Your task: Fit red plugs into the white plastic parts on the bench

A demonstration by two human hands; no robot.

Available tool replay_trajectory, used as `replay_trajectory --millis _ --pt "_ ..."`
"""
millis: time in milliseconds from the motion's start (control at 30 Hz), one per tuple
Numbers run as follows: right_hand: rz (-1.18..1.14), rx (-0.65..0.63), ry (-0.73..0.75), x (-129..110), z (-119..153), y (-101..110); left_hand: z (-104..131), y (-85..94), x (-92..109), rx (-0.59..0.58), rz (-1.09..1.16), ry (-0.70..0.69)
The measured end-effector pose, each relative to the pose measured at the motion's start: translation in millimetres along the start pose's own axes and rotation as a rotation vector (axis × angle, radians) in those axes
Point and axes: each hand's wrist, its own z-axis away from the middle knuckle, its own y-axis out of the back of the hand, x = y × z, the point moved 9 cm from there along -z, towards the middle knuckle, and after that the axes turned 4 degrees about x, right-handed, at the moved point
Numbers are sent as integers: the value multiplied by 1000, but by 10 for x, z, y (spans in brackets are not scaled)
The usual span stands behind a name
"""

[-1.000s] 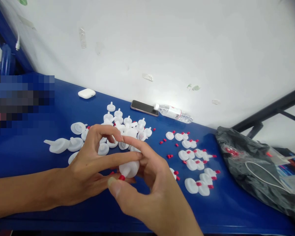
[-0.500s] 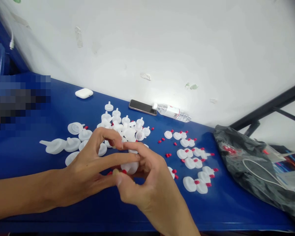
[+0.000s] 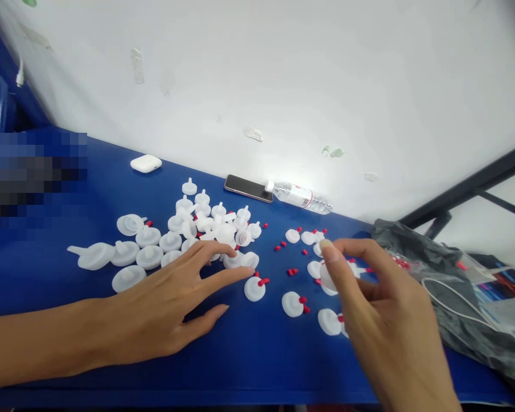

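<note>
My left hand (image 3: 178, 294) is open, its fingers apart above the near edge of a loose pile of white spouted caps (image 3: 149, 257); its fingertips hang close to the caps, and I cannot tell whether they touch. On the right, my right hand (image 3: 384, 309) is closed in a pinch, thumb against fingers, around a white spouted cap (image 3: 326, 278) partly hidden behind the thumb. Beneath it lie white caps with red tips (image 3: 329, 321) on their spouts. Small loose red tips (image 3: 292, 272) are scattered between the hands, near another red-tipped cap (image 3: 254, 289).
A phone (image 3: 248, 189) and a plastic bottle (image 3: 300, 196) lie along the wall on the blue table (image 3: 240, 366). A white earphone case (image 3: 146, 163) is at the back left. A dark plastic bag (image 3: 450, 326) with a white cable covers the right end.
My hands were together at the middle around a white cap and have parted. The right hand has moved right with a cap; the left has opened and stayed near the pile.
</note>
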Motion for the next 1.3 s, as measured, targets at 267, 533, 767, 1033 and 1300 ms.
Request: replay_trajectory --millis 267,533,767,1033,1300 --pt "242 13 186 144 -133 160 30 -60 9 -50 7 -29" --pt "354 -230 52 530 -227 -40 -8 -70 15 -52 23 -35" --pt "400 -387 9 796 -280 -157 10 -62 14 -57 49 -20" --pt "635 -199 -55 1071 -525 193 -3 -12 40 -8 61 -33" --pt "397 -58 208 501 -410 16 -30 13 84 2 33 -62"
